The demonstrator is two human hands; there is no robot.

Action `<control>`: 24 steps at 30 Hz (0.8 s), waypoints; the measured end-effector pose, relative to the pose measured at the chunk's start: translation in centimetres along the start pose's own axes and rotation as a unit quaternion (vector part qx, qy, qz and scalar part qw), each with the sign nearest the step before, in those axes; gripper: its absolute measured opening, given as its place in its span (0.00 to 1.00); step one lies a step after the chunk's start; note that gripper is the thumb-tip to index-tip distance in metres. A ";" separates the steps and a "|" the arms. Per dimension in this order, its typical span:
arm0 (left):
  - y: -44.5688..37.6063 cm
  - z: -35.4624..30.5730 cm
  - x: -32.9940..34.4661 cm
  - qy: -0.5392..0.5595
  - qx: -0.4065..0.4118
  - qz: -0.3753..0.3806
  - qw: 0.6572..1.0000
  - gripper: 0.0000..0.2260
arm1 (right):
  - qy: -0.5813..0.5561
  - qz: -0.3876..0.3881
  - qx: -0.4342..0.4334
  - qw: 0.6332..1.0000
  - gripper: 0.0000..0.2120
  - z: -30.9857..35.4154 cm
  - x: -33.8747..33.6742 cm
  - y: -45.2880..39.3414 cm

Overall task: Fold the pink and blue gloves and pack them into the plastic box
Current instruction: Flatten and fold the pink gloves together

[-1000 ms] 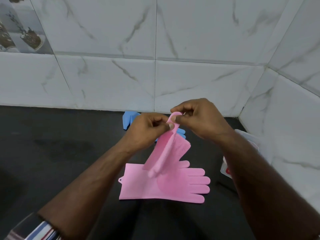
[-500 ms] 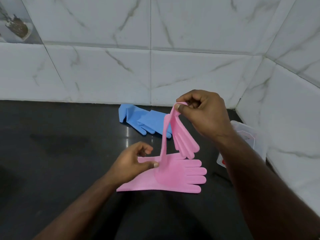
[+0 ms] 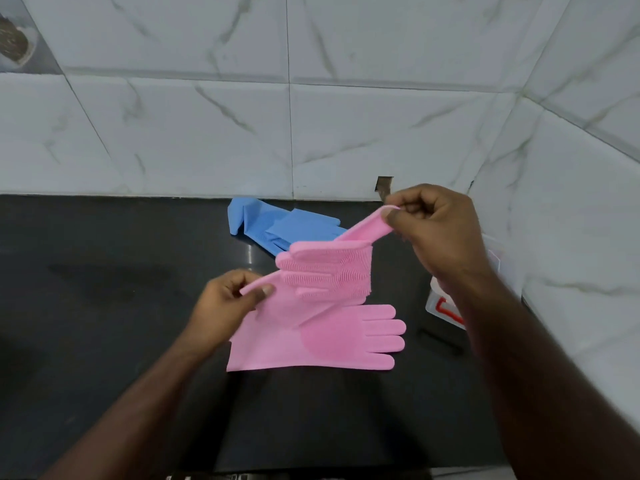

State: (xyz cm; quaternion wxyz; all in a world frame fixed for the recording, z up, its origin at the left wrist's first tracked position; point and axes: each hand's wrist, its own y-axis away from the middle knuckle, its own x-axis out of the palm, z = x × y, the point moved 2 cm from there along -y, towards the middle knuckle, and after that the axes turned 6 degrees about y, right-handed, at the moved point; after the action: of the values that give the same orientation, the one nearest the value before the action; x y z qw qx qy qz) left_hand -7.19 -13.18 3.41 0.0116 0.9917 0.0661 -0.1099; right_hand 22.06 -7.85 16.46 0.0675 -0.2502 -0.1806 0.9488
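Observation:
One pink glove (image 3: 311, 344) lies flat on the black counter, fingers pointing right. Above it a second pink glove (image 3: 329, 271) is held in the air, bristled side up, its fingers pointing left. My left hand (image 3: 228, 299) pinches one corner of its cuff and my right hand (image 3: 440, 230) pinches the other corner, higher and to the right. The blue gloves (image 3: 277, 226) lie in a heap by the back wall. The clear plastic box (image 3: 446, 306) with a red mark stands at the right, mostly hidden behind my right forearm.
The black counter (image 3: 104, 306) ends at marble-tiled walls behind and to the right, forming a corner. A small dark object (image 3: 440, 339) lies on the counter near the box. A dull smear marks the counter's left part.
The hanging pink glove has been spread out sideways. My left hand rose from the flat glove and took a cuff corner; my right hand moved right with the other corner.

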 end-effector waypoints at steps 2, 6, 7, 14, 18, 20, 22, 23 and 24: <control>0.1 -0.4 -1.2 0.068 -0.025 0.003 0.997 0.04 | -0.023 0.008 0.035 0.999 0.07 -1.8 -0.6 1.0; 0.5 -0.8 -1.7 0.121 -0.056 0.026 0.991 0.12 | -0.061 0.047 0.090 0.993 0.10 -4.8 -0.8 3.5; 0.5 -0.9 -1.6 0.120 -0.061 0.034 0.990 0.14 | -0.069 0.057 0.098 0.991 0.10 -5.3 -0.9 4.0; -0.2 -0.5 -1.2 0.135 -0.156 0.081 0.975 0.11 | -0.079 0.094 0.157 0.980 0.11 -8.2 -1.3 4.8; -2.4 1.4 -0.7 0.076 -0.204 0.028 0.976 0.06 | 0.030 0.131 0.200 0.971 0.11 -10.2 1.0 3.7; -3.3 3.0 -0.8 0.012 -0.201 -0.013 0.980 0.06 | 0.151 0.168 0.189 0.956 0.16 -11.2 2.3 3.9; -3.4 4.4 -0.9 -0.053 -0.191 -0.034 0.980 0.12 | 0.207 0.182 0.177 0.945 0.18 -12.2 3.1 4.6; -3.1 5.1 -1.0 -0.072 -0.187 -0.041 0.979 0.16 | 0.222 0.192 0.179 0.939 0.19 -12.7 3.3 5.1; -2.8 5.6 -1.0 -0.081 -0.180 -0.049 0.979 0.19 | 0.238 0.206 0.185 0.931 0.20 -13.2 3.6 5.7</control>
State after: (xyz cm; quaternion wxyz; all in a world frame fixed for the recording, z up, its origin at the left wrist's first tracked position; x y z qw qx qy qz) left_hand -9.79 -10.73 -1.83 0.1893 0.9568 0.1318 -0.1767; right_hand 25.36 -8.23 2.01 -0.0433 -0.4835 0.0754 0.8710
